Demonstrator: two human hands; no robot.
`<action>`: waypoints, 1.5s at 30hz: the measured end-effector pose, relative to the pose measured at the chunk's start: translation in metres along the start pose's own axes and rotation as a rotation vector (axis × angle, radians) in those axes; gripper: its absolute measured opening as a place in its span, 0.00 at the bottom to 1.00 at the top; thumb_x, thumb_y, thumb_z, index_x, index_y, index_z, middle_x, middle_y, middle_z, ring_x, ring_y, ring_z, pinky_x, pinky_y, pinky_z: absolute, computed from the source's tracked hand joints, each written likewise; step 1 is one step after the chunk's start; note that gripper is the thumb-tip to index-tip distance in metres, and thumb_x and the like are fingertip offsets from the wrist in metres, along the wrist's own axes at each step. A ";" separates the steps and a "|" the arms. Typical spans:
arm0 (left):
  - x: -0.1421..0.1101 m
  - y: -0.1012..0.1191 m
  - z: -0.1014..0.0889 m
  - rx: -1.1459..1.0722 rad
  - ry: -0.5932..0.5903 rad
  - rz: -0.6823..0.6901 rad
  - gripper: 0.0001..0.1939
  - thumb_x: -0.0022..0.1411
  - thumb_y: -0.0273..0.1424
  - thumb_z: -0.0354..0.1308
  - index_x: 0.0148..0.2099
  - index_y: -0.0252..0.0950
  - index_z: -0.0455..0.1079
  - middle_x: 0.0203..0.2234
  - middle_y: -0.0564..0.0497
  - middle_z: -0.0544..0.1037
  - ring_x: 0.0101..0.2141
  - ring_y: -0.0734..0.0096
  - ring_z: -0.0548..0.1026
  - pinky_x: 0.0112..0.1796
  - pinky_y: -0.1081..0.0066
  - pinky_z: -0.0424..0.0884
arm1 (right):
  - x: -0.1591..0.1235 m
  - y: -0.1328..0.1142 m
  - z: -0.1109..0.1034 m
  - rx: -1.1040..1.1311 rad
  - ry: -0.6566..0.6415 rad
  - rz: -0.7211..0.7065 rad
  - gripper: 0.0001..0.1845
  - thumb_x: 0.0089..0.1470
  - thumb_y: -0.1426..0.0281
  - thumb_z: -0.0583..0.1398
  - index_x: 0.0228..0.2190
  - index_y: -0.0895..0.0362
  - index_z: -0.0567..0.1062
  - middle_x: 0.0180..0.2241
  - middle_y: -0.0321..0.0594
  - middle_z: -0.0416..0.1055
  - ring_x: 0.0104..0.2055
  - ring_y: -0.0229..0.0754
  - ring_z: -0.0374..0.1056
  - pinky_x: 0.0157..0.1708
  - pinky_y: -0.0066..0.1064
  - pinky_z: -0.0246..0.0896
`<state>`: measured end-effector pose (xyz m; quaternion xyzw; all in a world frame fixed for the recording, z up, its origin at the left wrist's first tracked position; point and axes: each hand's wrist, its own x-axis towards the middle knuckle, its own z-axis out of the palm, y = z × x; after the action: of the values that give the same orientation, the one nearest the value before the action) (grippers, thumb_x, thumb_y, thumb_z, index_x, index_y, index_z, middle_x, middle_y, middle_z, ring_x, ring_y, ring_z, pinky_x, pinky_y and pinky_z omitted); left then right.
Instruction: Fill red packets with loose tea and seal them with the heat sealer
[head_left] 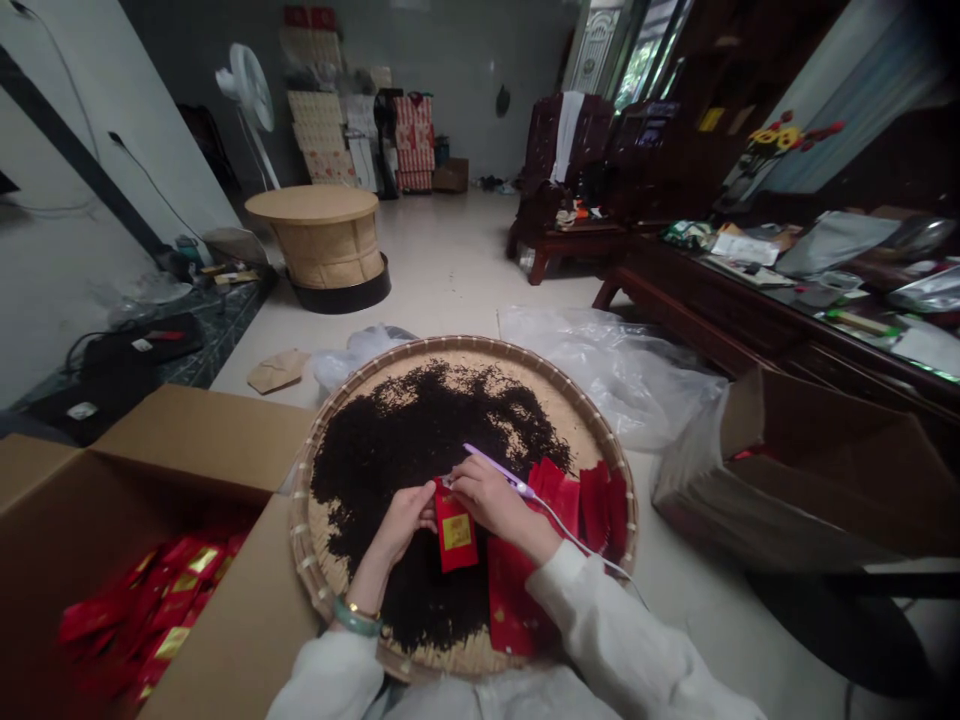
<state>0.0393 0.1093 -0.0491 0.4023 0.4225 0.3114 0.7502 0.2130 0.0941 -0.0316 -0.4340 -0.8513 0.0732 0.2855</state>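
A round woven bamboo tray (339,400) in front of me holds a wide heap of dark loose tea leaves (420,440). Both hands meet over the tray's middle on a small red packet (456,538) with a gold label. My left hand (403,520) pinches its left edge. My right hand (486,495) holds its top and also a thin pale wand-like tool (496,467) with a white cord trailing over my sleeve. A fan of empty red packets (585,500) lies on the tray's right side, and more (514,600) lie under my right forearm.
An open cardboard box (202,440) at left holds several filled red packets (150,610). Another open carton (810,470) lies at right, with clear plastic sheeting (615,370) behind the tray. Further off stand a round wooden stool (324,240), a fan (251,95) and a cluttered dark wooden table (787,300).
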 end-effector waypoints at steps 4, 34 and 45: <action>0.002 0.001 -0.001 0.088 0.091 0.080 0.25 0.42 0.49 0.67 0.27 0.29 0.73 0.18 0.50 0.73 0.18 0.76 0.67 0.21 0.75 0.63 | -0.002 0.002 -0.001 0.084 0.018 -0.028 0.09 0.59 0.76 0.54 0.29 0.59 0.73 0.34 0.44 0.70 0.38 0.42 0.63 0.39 0.34 0.63; 0.000 0.012 -0.004 0.735 -0.085 0.291 0.21 0.62 0.42 0.49 0.51 0.35 0.71 0.41 0.46 0.79 0.42 0.61 0.76 0.45 0.66 0.69 | 0.008 0.000 -0.021 0.431 -0.622 0.193 0.17 0.62 0.65 0.52 0.27 0.61 0.70 0.23 0.34 0.61 0.26 0.34 0.54 0.30 0.27 0.53; 0.010 -0.006 -0.012 0.620 -0.187 0.234 0.30 0.62 0.49 0.48 0.54 0.32 0.71 0.51 0.43 0.73 0.53 0.56 0.70 0.57 0.58 0.59 | 0.003 0.013 -0.014 0.622 -0.622 0.303 0.33 0.60 0.47 0.42 0.18 0.58 0.63 0.20 0.35 0.57 0.24 0.35 0.53 0.28 0.30 0.55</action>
<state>0.0335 0.1185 -0.0617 0.6838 0.3772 0.2137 0.5869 0.2282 0.1030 -0.0235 -0.4045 -0.7612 0.4927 0.1194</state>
